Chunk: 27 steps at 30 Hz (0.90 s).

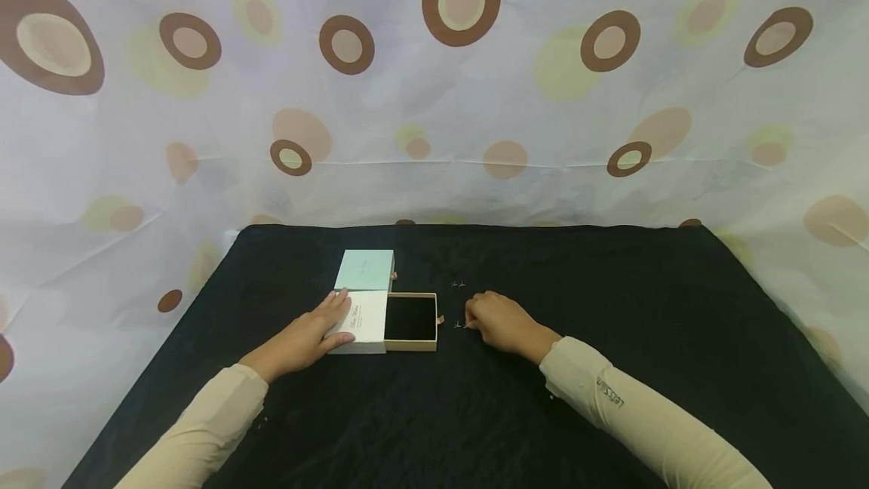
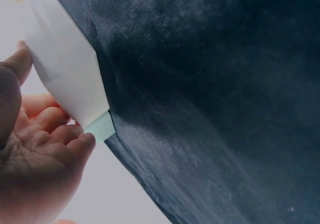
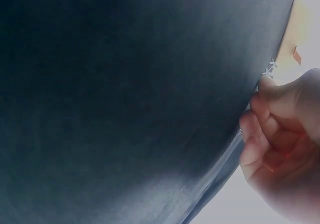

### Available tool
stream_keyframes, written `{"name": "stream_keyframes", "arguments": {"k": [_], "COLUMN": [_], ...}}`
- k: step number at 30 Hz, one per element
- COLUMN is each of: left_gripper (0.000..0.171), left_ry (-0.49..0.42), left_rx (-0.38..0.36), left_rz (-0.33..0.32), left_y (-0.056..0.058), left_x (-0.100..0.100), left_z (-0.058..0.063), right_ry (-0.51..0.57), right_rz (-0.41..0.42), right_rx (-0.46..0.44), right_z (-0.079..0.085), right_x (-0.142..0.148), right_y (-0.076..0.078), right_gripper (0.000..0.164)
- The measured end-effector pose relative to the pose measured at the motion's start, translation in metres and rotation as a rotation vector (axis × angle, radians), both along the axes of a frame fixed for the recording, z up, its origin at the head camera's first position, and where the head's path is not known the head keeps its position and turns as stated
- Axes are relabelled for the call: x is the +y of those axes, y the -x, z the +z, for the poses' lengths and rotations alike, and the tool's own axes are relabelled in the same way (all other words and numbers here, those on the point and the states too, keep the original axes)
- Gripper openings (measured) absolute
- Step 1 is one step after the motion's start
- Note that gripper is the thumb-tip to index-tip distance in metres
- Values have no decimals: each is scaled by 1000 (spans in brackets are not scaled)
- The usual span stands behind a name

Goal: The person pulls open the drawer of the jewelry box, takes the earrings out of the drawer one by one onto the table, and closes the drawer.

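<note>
A white sliding box (image 1: 366, 317) lies on the black cloth, its drawer (image 1: 410, 318) with a black lining pulled out to the right. My left hand (image 1: 308, 334) rests on the box's white sleeve, fingers stretched along it and thumb near its front edge. Right of the drawer my right hand (image 1: 505, 323) pinches at a tiny silver star-shaped earring (image 3: 267, 72), thumb against forefinger. Its match (image 3: 273, 63) lies just beside it on the cloth. Farther back is another pair of small silver earrings (image 1: 458, 284).
Behind the white box stands a mint-green box (image 1: 365, 270), shut, with a small tab on its right side. Black cloth (image 1: 611, 285) covers the table. A pale curtain (image 1: 434, 96) with brown and yellow circles hangs at the back.
</note>
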<state>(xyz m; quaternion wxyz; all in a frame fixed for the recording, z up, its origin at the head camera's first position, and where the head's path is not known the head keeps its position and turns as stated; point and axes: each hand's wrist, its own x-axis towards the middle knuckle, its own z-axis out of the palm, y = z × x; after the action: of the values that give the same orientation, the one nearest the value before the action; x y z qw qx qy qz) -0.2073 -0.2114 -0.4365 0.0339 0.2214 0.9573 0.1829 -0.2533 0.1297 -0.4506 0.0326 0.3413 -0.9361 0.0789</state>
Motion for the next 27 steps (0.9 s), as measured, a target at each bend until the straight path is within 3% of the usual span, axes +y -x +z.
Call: {"name": "stream_keyframes", "arguments": {"k": [13, 27], "left_gripper": [74, 74], "left_ry": [-13, -23], "left_rx": [-8, -1], "left_rz": [5, -3], "left_y": [0, -1], "left_x": [0, 0], "left_z": [-1, 0], "right_ry": [56, 185], "right_rz": [11, -60], "right_rx": [-20, -11], "right_z": [-1, 26], "right_x": [1, -2], "right_y": [1, -7], "right_gripper": [5, 6]}}
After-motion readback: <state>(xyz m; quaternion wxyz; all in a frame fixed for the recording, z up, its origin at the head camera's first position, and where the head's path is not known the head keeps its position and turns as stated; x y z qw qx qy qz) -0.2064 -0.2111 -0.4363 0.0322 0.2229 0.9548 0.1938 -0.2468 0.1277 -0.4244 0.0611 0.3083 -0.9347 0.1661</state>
